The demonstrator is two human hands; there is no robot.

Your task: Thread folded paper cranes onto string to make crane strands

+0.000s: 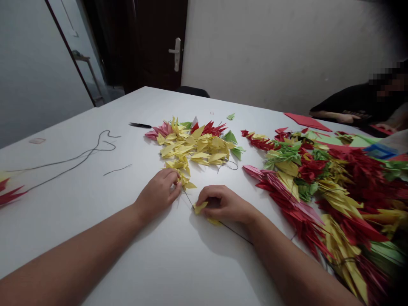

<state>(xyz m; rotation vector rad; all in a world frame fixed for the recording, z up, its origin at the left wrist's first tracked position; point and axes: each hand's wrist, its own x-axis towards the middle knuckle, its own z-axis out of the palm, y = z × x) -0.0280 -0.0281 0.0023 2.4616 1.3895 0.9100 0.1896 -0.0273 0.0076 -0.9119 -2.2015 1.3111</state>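
Left hand [157,197] and right hand [223,205] were apart on the white table [95,255], left pinching a yellow paper crane [184,182], right a second crane [200,208], both on dark thread [188,199]. Super light, flimsy paper, so grip the folded middle gently

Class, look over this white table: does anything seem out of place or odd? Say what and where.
Yes: some red paper folds lie alone at the left edge of the table, apart from the big paper pile, and a loose dark thread trails nearby, so both look stray.
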